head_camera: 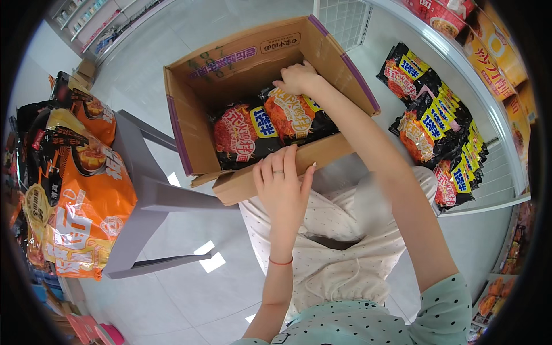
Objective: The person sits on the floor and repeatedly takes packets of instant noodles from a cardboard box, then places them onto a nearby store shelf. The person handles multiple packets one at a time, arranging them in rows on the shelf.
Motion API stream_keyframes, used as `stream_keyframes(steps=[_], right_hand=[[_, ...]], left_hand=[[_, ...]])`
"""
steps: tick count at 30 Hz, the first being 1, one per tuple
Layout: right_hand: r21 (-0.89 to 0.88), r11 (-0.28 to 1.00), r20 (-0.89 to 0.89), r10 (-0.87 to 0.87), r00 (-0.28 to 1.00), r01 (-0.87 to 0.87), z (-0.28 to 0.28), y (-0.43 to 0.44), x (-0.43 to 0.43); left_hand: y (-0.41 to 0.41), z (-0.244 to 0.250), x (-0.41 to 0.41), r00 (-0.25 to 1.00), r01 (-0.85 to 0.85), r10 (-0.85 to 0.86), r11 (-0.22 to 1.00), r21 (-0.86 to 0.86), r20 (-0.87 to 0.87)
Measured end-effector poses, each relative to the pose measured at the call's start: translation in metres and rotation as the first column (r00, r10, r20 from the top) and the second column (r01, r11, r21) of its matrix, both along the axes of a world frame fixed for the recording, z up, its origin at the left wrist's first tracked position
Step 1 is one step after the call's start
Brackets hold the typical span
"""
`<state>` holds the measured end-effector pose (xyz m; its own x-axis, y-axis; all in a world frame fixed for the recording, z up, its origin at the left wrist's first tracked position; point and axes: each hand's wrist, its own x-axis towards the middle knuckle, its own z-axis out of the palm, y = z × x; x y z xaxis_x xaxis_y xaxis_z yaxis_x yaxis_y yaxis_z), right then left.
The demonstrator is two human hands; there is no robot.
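An open cardboard box [241, 62] with purple edging stands in front of my knees. Black-and-red noodle packs lie inside, one at the left [243, 136] and another at the right [293, 114]. My left hand [282, 177] rests on the folded near flap [327, 151], fingers over its upper edge and thumb spread. Inside the box, at its right rear, my right hand [299, 77] is bent over the top of the right-hand pack; its fingertips are partly hidden, and whether it grips anything cannot be made out.
Similar noodle packs stand in rows on a white shelf [487, 211] at right, below red and yellow packages [491, 56]. At left, orange noodle bags [95, 198] lie on a grey plastic stool [142, 194]. A wire mesh panel [340, 21] is behind the box.
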<state>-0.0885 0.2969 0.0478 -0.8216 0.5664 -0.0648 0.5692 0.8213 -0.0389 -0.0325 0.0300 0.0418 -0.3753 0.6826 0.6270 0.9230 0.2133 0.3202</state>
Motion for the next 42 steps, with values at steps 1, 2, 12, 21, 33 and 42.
stream_keyframes(steps=[1, 2, 12, 21, 33, 42], right_hand=[[0.014, 1.000, -0.008, 0.010, 1.000, -0.010, -0.001, 0.003, 0.000], [0.028, 0.999, -0.017, 0.019, 1.000, -0.019, -0.002, 0.005, 0.000], [0.112, 0.993, -0.021, 0.051, 0.998, -0.048, 0.004, 0.003, -0.002], [0.208, 0.974, 0.129, 0.060, 0.990, -0.086, 0.035, -0.019, 0.001], [0.174, 0.918, 0.128, 0.337, 0.933, -0.355, 0.096, -0.043, 0.016], [0.447, 0.884, -0.436, 0.349, 0.830, -0.136, 0.170, -0.062, 0.068]], left_hand=[[0.000, 0.000, -0.001, 1.000, 0.003, -0.003, 1.000, 0.003, 0.000], [0.000, 0.000, -0.002, 1.000, 0.006, -0.006, 1.000, 0.006, -0.001], [0.000, 0.002, -0.005, 0.999, 0.024, -0.025, 1.000, 0.002, 0.031], [0.004, 0.001, -0.009, 0.999, 0.037, -0.038, 0.999, 0.039, 0.032], [0.014, 0.003, -0.022, 0.999, 0.034, -0.034, 0.998, 0.057, -0.003], [0.030, 0.004, -0.047, 0.997, 0.079, -0.077, 0.994, 0.079, -0.027]])
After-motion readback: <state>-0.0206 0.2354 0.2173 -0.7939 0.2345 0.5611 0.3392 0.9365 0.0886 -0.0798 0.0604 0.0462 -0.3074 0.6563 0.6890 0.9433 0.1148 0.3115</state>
